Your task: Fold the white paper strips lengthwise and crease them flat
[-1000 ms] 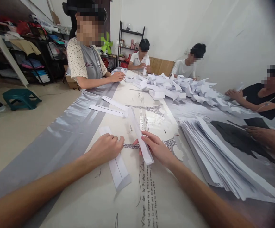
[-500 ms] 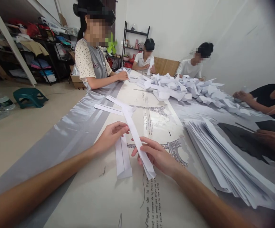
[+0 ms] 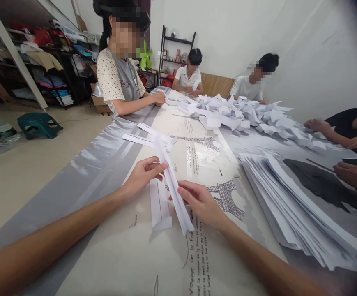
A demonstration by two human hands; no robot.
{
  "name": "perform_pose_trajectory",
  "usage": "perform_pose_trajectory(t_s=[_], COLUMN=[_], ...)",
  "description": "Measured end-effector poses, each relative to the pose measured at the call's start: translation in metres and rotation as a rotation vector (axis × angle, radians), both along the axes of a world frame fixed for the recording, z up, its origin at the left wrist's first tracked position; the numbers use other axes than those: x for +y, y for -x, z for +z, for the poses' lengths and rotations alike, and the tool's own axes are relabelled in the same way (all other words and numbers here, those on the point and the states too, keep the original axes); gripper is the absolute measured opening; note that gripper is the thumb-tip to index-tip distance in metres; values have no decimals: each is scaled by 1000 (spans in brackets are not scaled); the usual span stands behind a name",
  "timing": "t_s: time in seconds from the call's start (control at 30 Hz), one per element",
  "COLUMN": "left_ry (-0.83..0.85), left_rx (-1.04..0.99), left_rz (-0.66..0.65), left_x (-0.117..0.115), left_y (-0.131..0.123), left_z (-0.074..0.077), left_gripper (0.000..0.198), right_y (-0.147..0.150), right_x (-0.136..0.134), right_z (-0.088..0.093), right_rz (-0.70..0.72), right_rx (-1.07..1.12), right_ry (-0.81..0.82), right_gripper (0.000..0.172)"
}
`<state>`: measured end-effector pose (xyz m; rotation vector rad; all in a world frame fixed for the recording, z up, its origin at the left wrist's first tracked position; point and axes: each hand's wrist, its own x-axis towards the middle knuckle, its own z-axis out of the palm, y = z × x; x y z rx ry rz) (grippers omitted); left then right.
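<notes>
A long folded white paper strip (image 3: 169, 177) is raised over the table, held by both hands. My right hand (image 3: 200, 202) grips its near end, fingers closed round it. My left hand (image 3: 143, 174) pinches the strip near its middle from the left. Under the hands a second folded strip (image 3: 159, 206) lies flat on the printed table cover (image 3: 178, 255). Two more folded strips (image 3: 141, 139) lie farther out on the cover.
A thick fanned stack of white sheets (image 3: 292, 205) lies to the right. A heap of folded paper pieces (image 3: 242, 116) covers the far table. Several other people sit round the table; one person's hand (image 3: 355, 176) rests at the right edge. A green stool (image 3: 36, 123) stands left.
My left hand left the flat strip on the table and took hold of the raised strip. The right hand tilted that strip up and drew it nearer.
</notes>
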<state>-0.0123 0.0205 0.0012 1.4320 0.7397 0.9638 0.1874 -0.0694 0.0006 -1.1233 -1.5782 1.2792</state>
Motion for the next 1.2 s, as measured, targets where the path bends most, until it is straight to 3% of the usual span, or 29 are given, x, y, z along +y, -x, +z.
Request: perform_pose_trajectory(t_s=[0.1, 0.33, 0.5, 0.7, 1.03, 1.2], left_ry=[-16, -26, -21, -59, 19, 10], left_rx=[-15, 45, 24, 65, 96, 79], left_rz=[-22, -37, -72, -78, -196, -127], left_x=[0, 0, -3, -6, -8, -5], left_y=[1, 1, -1, -1, 1, 3], left_z=[-1, 0, 1, 6, 5, 0], left_gripper=[26, 24, 23, 23, 32, 31], right_y=[-1, -1, 2, 2, -3, -6], right_x=[0, -1, -2, -5, 2, 4], right_z=[-3, -1, -3, -2, 2, 0], right_rz=[-9, -35, -11, -91, 24, -14], right_rx=[-28, -40, -177, -309, -95, -41], right_ry=[39, 22, -53, -180, -19, 60], right_gripper=[38, 29, 44, 46, 45, 47])
